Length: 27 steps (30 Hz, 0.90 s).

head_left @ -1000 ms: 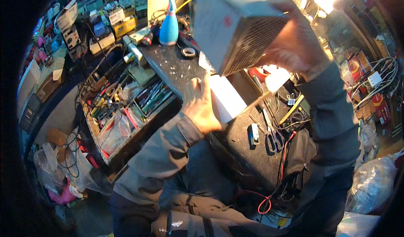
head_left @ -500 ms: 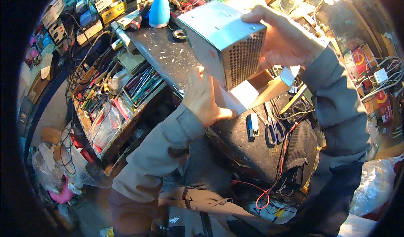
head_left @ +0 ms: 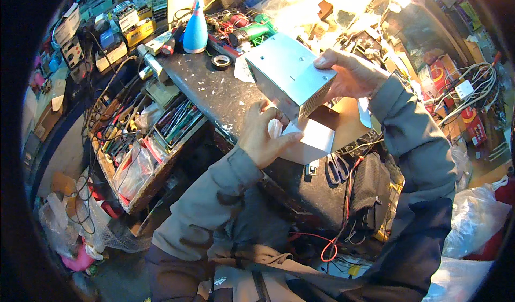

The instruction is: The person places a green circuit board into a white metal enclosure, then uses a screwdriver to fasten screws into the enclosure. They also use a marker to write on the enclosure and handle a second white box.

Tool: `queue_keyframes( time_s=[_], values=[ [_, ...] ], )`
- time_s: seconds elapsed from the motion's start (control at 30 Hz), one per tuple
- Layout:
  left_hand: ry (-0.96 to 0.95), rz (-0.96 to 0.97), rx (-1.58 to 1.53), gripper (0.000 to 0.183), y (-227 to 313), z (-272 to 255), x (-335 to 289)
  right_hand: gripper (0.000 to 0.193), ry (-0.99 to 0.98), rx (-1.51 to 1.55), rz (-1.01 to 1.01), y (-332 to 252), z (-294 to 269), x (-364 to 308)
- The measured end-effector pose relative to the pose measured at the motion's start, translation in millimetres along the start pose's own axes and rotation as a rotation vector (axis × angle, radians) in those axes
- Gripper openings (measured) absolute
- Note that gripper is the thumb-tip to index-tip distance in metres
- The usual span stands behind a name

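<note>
1. Head view: the silver rectangular metal box [head_left: 292, 68], with a perforated end, is held tilted above an open cardboard carton [head_left: 308, 154], white outside and brown inside. Its lower end is at the carton's mouth; how far it reaches inside cannot be told.
2. The right hand [head_left: 353, 76] is clamped on the right side of the metal box, thumb on the top face, other fingers mostly hidden.
3. The left hand [head_left: 262, 138], below and left of the metal box, grasps the carton's left edge, its thumb lying against a white flap. The two hands are apart from each other.
4. Beyond the metal box to the left, a blue cone-shaped bottle [head_left: 196, 34] stands on the black, flecked tabletop [head_left: 206, 90], with a dark roll of tape [head_left: 221, 60] near it.
5. Just beyond the metal box lies a green plastic object [head_left: 251, 32].
6. Nearer the person than the metal box are scissors with dark handles [head_left: 337, 169] and a black mesh pouch [head_left: 370, 178].
7. Well left of the metal box, a wooden drawer [head_left: 134, 199] holds pens, tools and clear plastic bags.
</note>
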<state>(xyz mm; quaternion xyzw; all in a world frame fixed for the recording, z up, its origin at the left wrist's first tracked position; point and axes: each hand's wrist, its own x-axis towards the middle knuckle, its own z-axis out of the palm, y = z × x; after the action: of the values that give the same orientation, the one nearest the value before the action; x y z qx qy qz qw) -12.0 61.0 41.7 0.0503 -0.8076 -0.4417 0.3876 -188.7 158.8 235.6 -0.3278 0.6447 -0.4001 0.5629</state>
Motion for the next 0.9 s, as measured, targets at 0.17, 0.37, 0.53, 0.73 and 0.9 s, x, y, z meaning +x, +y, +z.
queue_keyframes(
  time_s=[0.17, 0.37, 0.53, 0.73, 0.9],
  values=[
    [0.013, -0.059, 0.007, 0.031, 0.8, -2.1, -2.8, 0.053, 0.093, -0.081, -0.047, 4.9, -5.0, 3.8],
    [-0.138, -0.124, -0.222, 0.028, -5.8, -16.0, -2.4, 0.056, -0.019, -0.201, -0.228, -2.1, -17.5, -4.5],
    [-0.083, -0.024, -0.285, 0.02, -2.4, -31.1, -13.7, 0.077, -0.01, -0.262, -0.127, -7.5, -25.5, -18.1],
    [-0.029, 0.155, -0.248, 0.017, -2.7, -26.8, -28.0, 0.091, -0.072, -0.414, 0.231, -4.0, -20.2, -14.3],
    [-0.079, 0.162, -0.32, 0.016, -11.4, -30.4, -27.8, 0.073, -0.007, -0.523, 0.008, -0.4, -20.4, -9.0]
  ],
)
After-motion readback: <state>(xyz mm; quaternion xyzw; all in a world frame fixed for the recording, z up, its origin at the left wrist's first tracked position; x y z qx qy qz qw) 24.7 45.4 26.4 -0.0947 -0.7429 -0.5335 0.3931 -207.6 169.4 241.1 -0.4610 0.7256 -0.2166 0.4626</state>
